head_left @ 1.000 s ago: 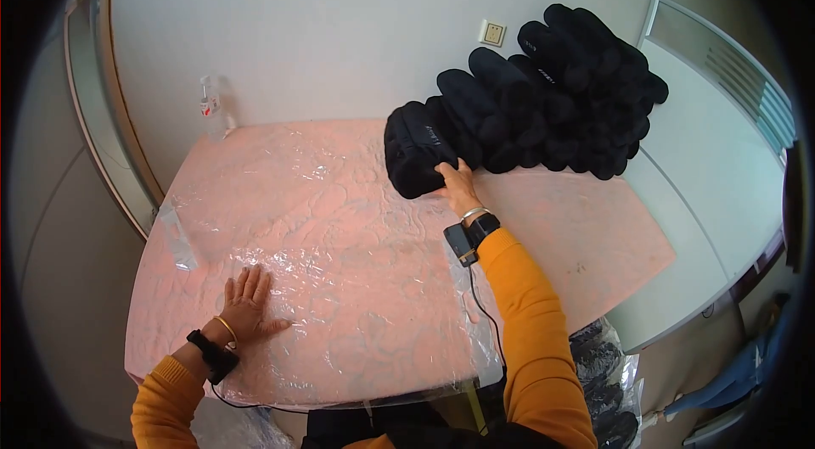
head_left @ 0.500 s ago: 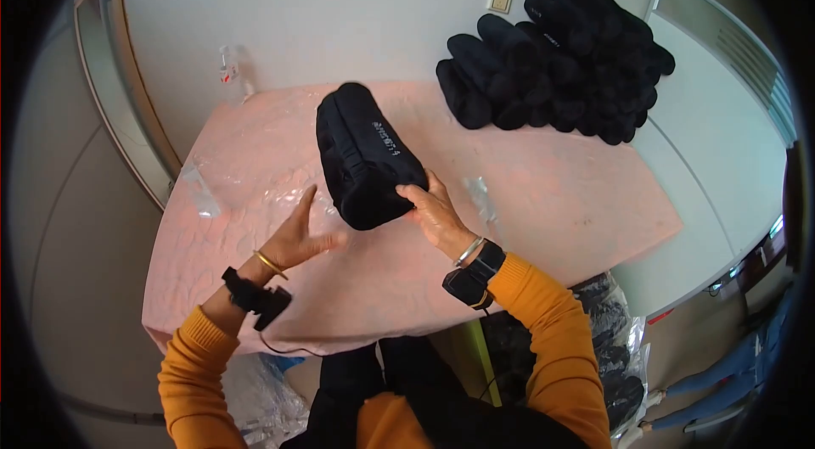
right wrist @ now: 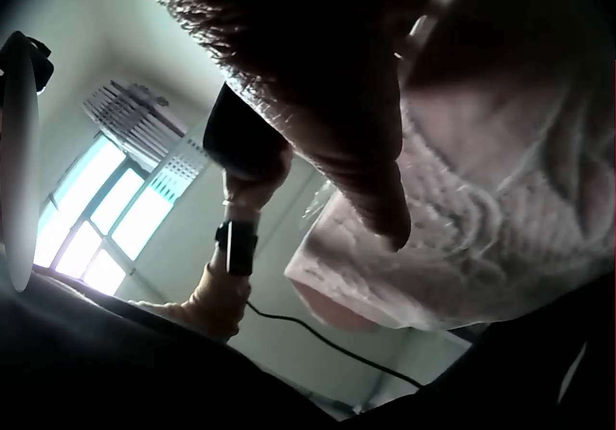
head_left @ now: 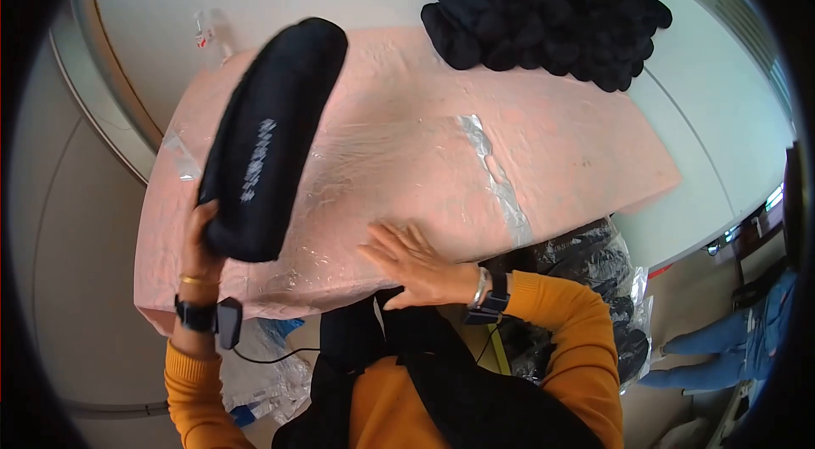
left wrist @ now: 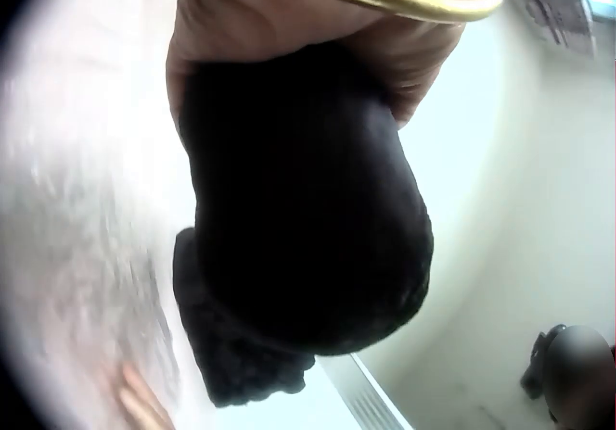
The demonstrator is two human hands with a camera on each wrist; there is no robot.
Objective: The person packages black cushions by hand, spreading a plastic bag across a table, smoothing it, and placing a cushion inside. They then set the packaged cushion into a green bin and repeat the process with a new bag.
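My left hand (head_left: pixel 204 241) grips the lower end of a long black padded cushion (head_left: pixel 293 101) with white lettering down its side. Raised over the left part of the table, the cushion tilts with its far end to the right. In the left wrist view, the fingers and thumb wrap the end of the black cushion (left wrist: pixel 308 218). My right hand (head_left: pixel 420 266) is spread, fingers straight, low over the near edge of the table and holds nothing. Beyond its fingertips a clear plastic bag (head_left: pixel 399 156) lies flat, with a shiny strip along its right side.
A pink cloth (head_left: pixel 586 139) covers the table. Several similar black cushions (head_left: pixel 543 20) are piled at the back right. A clear bottle (head_left: pixel 205 35) stands at the back left corner. Plastic-wrapped black goods (head_left: pixel 586 271) sit below the table's right front, and another person's legs (head_left: pixel 705 356) show farther right.
The right hand brought one cushion from the pile to the middle, and the left hand took it over and carried it left. The right hand let go and lowered toward the plastic bag.
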